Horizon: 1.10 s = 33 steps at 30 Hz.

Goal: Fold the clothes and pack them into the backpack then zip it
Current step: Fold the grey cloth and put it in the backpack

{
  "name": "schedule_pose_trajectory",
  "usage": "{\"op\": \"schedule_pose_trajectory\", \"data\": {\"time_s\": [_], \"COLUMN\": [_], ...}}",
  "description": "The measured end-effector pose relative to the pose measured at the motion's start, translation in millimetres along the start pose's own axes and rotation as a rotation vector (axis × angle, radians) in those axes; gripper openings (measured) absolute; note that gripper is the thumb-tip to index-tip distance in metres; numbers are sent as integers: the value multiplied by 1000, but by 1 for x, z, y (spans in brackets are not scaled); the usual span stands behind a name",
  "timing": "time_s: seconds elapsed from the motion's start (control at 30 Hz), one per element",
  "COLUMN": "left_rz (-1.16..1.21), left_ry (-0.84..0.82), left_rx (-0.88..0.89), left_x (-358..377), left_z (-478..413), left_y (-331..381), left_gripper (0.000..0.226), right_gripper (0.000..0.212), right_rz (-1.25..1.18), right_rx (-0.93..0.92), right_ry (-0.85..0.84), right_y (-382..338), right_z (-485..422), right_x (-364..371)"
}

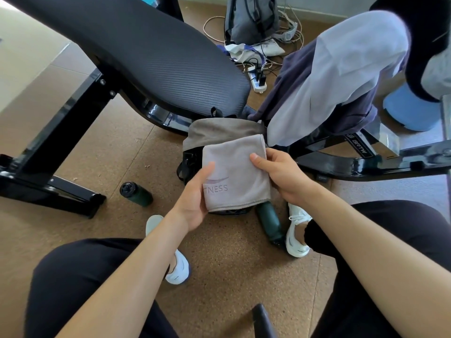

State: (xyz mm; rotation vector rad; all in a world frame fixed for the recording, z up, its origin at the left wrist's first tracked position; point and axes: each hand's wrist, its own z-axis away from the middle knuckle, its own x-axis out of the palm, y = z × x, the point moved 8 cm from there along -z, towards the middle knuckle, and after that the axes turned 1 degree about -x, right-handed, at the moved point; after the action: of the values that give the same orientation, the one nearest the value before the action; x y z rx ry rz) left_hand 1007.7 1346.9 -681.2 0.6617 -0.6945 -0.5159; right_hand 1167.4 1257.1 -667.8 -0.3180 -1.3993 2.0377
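Seated person over a speckled cork floor (219, 276). Left hand (195, 203) and right hand (280, 176) each pinch, thumb on top and fingers curled beneath, a side of a square-folded, soft grey towel (234, 174) printed "NESS", held just above the open taupe fabric backpack (214, 132). Beyond: ribbed black padded bench (146, 57); pale and navy garments (336, 76) draped right.

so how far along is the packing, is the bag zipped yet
Not zipped. One grey towel is folded, gripped by the left hand and right hand over the backpack on the floor. Purple and pale clothes still hang on the bench, unfolded. Left: pack the towel, fold those, zip.
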Motion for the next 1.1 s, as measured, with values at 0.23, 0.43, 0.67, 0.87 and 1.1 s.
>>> {"op": "schedule_pose_trajectory", "data": {"time_s": [0.23,0.43,0.67,0.87,1.1], "left_rz": [-455,-1190,-1591,-1727,-1161], "left_ry": [256,539,487,297,135], "left_rx": [221,657,913,925,849], "left_x": [-24,-12,26,47,30], "left_z": [-8,14,26,27,18], "left_y": [7,35,25,11,24], "left_gripper": [54,56,67,83,44], "right_gripper": [27,36,42,73,31], "right_rz": [143,12,-85,-240,-107], "right_rx": [101,283,330,349,234], "right_ry": [97,151,155,13,-14], "right_y": [13,29,36,36,28], "right_z": [4,14,12,12,17], "right_x": [-3,6,9,20,22]}}
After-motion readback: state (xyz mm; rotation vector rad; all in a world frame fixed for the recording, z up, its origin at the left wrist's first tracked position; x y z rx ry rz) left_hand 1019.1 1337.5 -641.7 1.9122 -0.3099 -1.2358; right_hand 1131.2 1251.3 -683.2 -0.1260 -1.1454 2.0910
